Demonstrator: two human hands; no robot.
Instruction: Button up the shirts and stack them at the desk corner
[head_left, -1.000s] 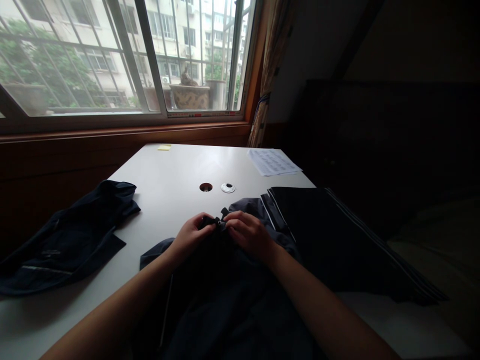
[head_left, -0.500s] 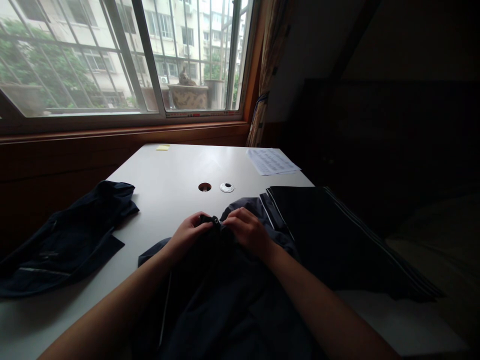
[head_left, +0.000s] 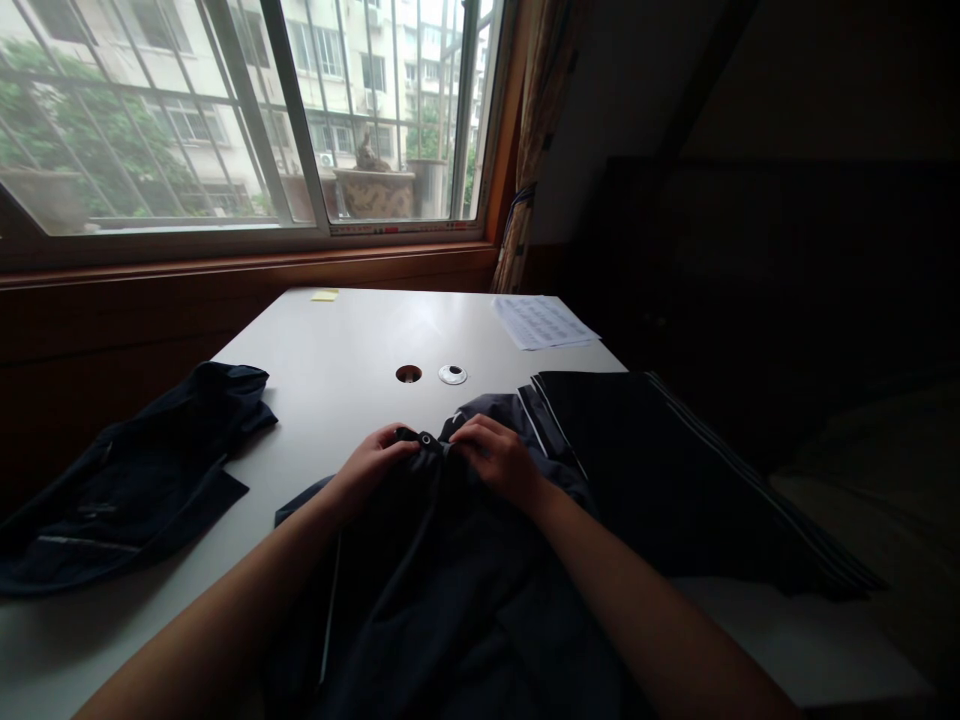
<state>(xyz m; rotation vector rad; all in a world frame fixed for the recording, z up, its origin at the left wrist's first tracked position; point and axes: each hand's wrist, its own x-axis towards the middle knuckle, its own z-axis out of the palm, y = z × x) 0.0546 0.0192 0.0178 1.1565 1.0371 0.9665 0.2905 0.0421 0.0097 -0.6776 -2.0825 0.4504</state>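
Dark navy trousers point(head_left: 465, 580) with thin white piping lie bunched across the table in front of me. At their far edge is a gathered black waistband with a metal eyelet point(head_left: 426, 439). My left hand point(head_left: 375, 458) pinches the waistband just left of the eyelet. On the other side of the gather, my right hand point(head_left: 495, 455) grips the same band with thumb and fingers. The two hands are a short way apart, with the eyelet and some bunched cloth showing between them.
A folded stack of dark cloth with white stripes point(head_left: 645, 470) lies to the right. Another navy garment point(head_left: 150, 480) is at the left. Printed sheets point(head_left: 544, 322), a yellow sticky note point(head_left: 325, 296) and a cable hole point(head_left: 409, 374) with its round cover point(head_left: 452, 375) are farther back on the white table point(head_left: 337, 350).
The eyelet and my left hand have shifted slightly left. My right hand's fingers have lifted a little, and more of the waistband shows between the hands.
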